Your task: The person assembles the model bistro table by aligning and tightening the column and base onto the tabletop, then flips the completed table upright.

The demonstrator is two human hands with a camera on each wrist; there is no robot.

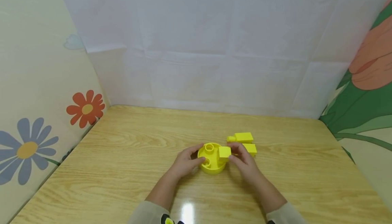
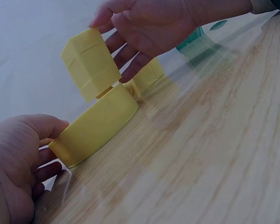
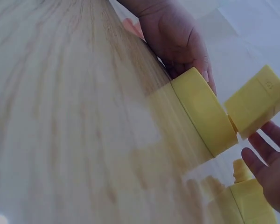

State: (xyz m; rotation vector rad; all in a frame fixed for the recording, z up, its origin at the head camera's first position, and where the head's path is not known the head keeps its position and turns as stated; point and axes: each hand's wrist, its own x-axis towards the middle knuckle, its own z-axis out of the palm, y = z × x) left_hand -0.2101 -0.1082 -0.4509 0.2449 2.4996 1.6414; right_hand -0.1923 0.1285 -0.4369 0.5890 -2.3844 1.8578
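A round, shallow yellow base (image 1: 212, 170) with raised ring sockets (image 1: 209, 147) stands on the table. My left hand (image 1: 184, 162) grips its left rim, thumb over the edge and fingers round the side. At the base's right side, my right hand (image 1: 247, 162) holds a yellow block (image 1: 225, 152) between thumb and fingers. In the left wrist view the block (image 2: 91, 65) stands tilted on top of the base (image 2: 100, 126); its lower end is partly hidden, so how far it sits in a socket cannot be told.
Two more yellow blocks lie just beyond my right hand: the farther block (image 1: 244, 137) shows a knobbed end, the nearer block (image 1: 251, 149) is partly covered by the fingers. A white sheet (image 1: 196, 64) hangs behind the wooden table (image 1: 137, 139), with flower-patterned panels at both sides.
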